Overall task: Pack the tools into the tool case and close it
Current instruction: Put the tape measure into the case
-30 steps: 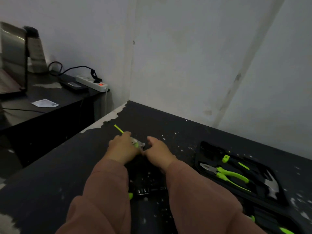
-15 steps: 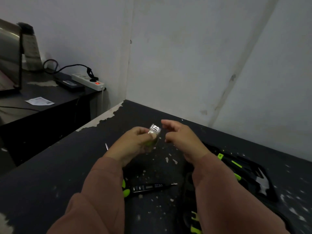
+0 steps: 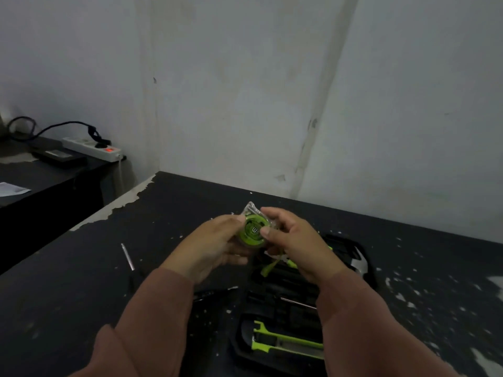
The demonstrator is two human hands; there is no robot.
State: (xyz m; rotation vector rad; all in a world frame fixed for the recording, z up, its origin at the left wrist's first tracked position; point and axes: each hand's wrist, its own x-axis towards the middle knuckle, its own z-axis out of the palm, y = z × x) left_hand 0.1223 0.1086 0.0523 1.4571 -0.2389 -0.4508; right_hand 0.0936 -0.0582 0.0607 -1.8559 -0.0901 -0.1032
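While the tool case (image 3: 237, 341) sits open, my L hand (image 3: 215, 246) & R hand (image 3: 296, 246) pinch the wrapped tape measure (image 3: 251, 229), fingers (image 3: 272, 213) curled.

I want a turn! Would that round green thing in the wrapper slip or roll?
Probably slippery: the round green thing is in shiny clear wrap, pinched by left hand and right hand. Being round, it might roll on its edge.

Dim room; stained white walls (image 3: 245, 91); chipped black table (image 3: 68, 281); side desk (image 3: 40, 180) left.
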